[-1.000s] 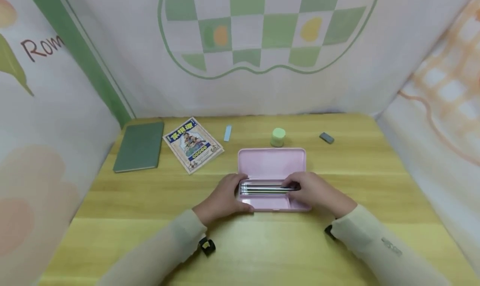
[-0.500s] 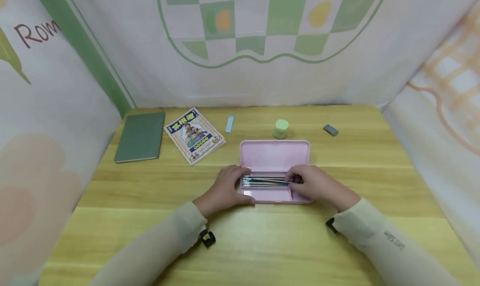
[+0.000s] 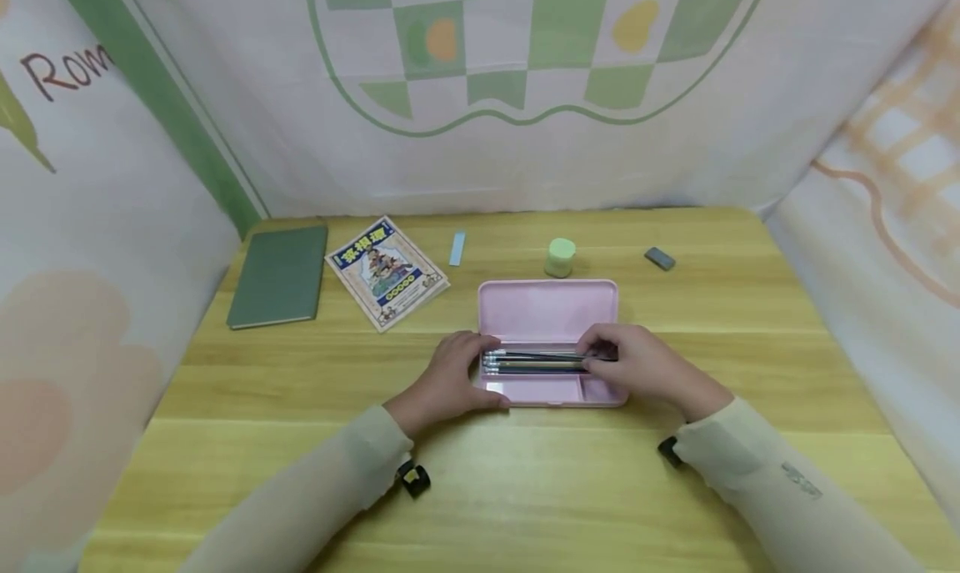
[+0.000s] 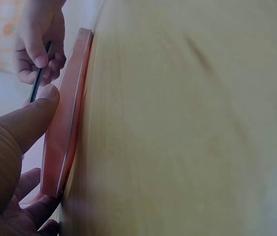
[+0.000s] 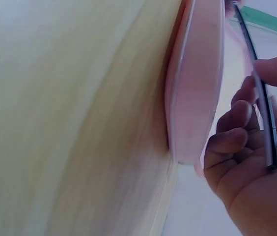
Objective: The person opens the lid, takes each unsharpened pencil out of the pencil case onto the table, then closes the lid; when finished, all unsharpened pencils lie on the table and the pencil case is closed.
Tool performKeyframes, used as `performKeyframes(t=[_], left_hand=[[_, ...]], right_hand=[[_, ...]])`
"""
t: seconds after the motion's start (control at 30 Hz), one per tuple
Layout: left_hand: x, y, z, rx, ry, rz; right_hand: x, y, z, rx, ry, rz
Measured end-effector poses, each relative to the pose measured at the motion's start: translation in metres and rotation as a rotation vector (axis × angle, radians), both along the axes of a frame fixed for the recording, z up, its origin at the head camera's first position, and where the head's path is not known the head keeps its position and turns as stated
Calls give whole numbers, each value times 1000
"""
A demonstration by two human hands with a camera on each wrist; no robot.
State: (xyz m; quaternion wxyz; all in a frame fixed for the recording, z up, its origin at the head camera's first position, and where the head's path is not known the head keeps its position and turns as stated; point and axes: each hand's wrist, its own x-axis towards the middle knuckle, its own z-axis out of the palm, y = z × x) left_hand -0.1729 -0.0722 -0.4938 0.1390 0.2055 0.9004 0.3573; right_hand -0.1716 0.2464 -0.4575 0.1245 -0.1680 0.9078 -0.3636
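Note:
In the head view a pink pencil case lies with its lid up. Several pencils lie side by side in its long back compartment, eraser ends to the left. My left hand grips the case's left end, thumb at the front and fingers at the back. Between the thumb and fingers of my right hand a dark pencil is pinched over the case's right part. The right wrist view shows that pencil slanting above the case, its dark end over the palm.
Behind the case stand a light green round container, a grey eraser and a pale blue strip. An illustrated booklet and a dark green notebook lie at the back left of the wooden table.
My right hand has shifted slightly right, with the pencil's dark end now showing past its fingers. The pencils in the case lie differently. My left hand keeps its grip; the head view has tilted.

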Motion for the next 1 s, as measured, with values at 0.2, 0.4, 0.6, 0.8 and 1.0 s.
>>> performKeyframes(t=[0.2, 0.4, 0.6, 0.8, 1.0], left_hand=[[1, -1, 1, 6, -4, 4], [3, 0, 4, 6, -12, 1], [3, -1, 8, 8, -3, 0], [3, -1, 9, 0, 7, -3], [3, 1, 8, 3, 3, -6]], right_hand=[[3, 17, 1, -59, 50, -46], [12, 52, 9, -63, 77, -135], [23, 102, 7, -58, 144, -251], [27, 153, -5, -50, 161, -332], [22, 181, -12, 89, 103, -351]])
